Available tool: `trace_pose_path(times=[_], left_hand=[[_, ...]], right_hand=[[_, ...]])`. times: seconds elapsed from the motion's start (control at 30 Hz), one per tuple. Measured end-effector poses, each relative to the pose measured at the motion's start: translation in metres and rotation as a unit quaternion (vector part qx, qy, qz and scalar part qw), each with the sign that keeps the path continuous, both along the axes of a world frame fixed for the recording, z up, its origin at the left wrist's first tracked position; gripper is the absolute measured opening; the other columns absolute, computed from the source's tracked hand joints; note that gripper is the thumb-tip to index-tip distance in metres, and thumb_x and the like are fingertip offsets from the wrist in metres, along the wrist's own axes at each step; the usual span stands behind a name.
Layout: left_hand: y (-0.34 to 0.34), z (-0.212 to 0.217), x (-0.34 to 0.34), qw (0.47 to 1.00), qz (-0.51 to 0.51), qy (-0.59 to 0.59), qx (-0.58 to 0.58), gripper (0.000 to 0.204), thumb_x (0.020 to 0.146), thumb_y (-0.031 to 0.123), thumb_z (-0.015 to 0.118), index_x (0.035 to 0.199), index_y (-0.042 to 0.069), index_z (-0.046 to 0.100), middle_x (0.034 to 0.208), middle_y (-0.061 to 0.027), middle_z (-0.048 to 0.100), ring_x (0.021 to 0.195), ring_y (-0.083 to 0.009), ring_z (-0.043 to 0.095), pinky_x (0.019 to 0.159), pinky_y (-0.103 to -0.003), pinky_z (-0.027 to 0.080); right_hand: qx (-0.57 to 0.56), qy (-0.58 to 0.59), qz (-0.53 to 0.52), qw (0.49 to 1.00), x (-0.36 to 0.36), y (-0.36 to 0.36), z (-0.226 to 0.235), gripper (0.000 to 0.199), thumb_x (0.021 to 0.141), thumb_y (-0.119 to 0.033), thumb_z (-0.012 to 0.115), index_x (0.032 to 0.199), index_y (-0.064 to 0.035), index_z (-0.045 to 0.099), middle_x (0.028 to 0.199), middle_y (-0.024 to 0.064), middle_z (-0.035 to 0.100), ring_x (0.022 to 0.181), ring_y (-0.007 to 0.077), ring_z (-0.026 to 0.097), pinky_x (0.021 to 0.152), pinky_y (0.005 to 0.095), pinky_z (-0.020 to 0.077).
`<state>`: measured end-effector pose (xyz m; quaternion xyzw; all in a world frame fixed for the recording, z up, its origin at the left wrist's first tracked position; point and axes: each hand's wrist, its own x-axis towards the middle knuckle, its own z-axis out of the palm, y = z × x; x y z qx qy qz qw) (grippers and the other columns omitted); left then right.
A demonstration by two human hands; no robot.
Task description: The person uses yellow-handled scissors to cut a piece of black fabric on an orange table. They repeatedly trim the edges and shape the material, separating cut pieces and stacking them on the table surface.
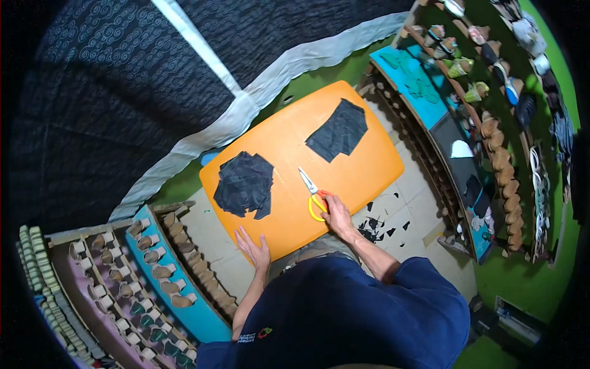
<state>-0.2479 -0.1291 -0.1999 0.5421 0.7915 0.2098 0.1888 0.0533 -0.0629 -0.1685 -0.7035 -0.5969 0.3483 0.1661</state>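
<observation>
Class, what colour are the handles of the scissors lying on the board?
Yellow, with an orange-red part; the scissors show best in the head view.

Board (295, 147) – plain bright orange. Two stacks of cut pieces on it, left stack (244, 183) and right stack (337, 130), both black with a faint quilted line pattern. Scissors (313, 195): yellow handles with an orange-red touch, silver blades. Scraps (375, 224) on the floor black against pale cream tiles. Person's shirt (344, 313) dark navy, small red-and-green mark near the hem. Big cloth (110, 80) behind is black with grey swirl print – edged in white bands. Side racks (184, 295) teal and turquoise, ground beyond green.
</observation>
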Motion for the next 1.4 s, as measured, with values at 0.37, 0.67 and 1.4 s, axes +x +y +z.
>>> trace_pose_path(times=[0.37, 0.67, 1.4], left_hand=[[-0.045, -0.047, 0.02, 0.999, -0.027, 0.02, -0.023, 0.064, 0.096, 0.033, 0.058, 0.152, 0.01, 0.037, 0.162, -0.0208, 0.018, 0.149, -0.0403, 0.013, 0.12, -0.054, 0.011], [-0.046, -0.088, 0.068, 0.997, 0.011, 0.053, 0.056, 0.06, 0.099, 0.034, 0.051, 0.152, 0.009, 0.037, 0.162, -0.0193, 0.02, 0.151, -0.0393, 0.01, 0.12, -0.058, 0.01], [0.088, -0.068, 0.375, 0.994, -0.058, 0.091, 0.004, 0.072, 0.1, 0.042, 0.043, 0.156, 0.001, 0.021, 0.164, -0.0197, 0.01, 0.152, -0.0378, 0.004, 0.121, -0.056, 0.005]], right_hand=[[-0.031, 0.032, -0.027, 0.999, 0.025, -0.012, -0.014, 0.055, 0.071, -0.034, 0.076, 0.114, -0.0029, 0.065, 0.094, 0.0232, 0.07, 0.091, 0.0385, 0.069, 0.081, 0.0472, 0.0542], [-0.012, 0.045, -0.083, 0.995, 0.12, -0.114, 0.001, 0.042, 0.075, -0.04, 0.074, 0.099, -0.0055, 0.069, 0.087, 0.0179, 0.072, 0.081, 0.0366, 0.07, 0.074, 0.0465, 0.0546], [0.021, 0.1, -0.148, 0.984, 0.369, -0.108, 0.054, 0.033, 0.079, -0.017, 0.081, 0.101, 0.0031, 0.066, 0.08, 0.0094, 0.072, 0.07, 0.0106, 0.064, 0.064, 0.0275, 0.0511]])
